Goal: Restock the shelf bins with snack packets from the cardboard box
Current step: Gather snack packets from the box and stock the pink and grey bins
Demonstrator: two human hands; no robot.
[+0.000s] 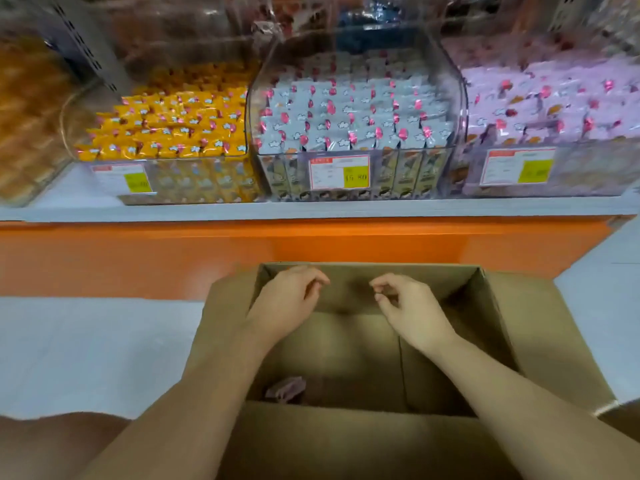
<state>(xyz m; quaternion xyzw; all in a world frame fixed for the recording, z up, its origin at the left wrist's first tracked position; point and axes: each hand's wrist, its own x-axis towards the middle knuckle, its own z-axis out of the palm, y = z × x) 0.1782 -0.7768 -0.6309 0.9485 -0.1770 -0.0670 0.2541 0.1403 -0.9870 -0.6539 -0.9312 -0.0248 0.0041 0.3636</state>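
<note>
Down on the pale floor [86, 341], close to the orange base [242, 251] of the shelf, sits the cardboard box [540, 341]. Its open top faces up. Its far edge runs side by side with the orange base and sits very near it. Brown flaps are folded out on the left, the right and the near side.

One pink packet [285, 389] lies on the box floor by the near left corner. It looks flat and crinkly. Its long side seems to go left to right, but it is dark and blurry there. Most of the box floor around it is bare brown card.

Both hands are over the far half of the box, with a small gap between them. The left hand [287, 303] has loosely bent fingers and holds nothing. The right hand [408, 306] is the same, with its thumb and first finger close together and nothing between them.

Up on the white shelf edge [311, 209] stand clear bins side by side. The left bin [194, 181] has yellow packets [173, 129]. The middle bin [398, 174] has grey packets [349, 112] with pink spots, standing in neat rows. The right bin [571, 178] has light pink packets [554, 98], lying in a looser heap. Each bin has a price tag [339, 172] on its front.
</note>
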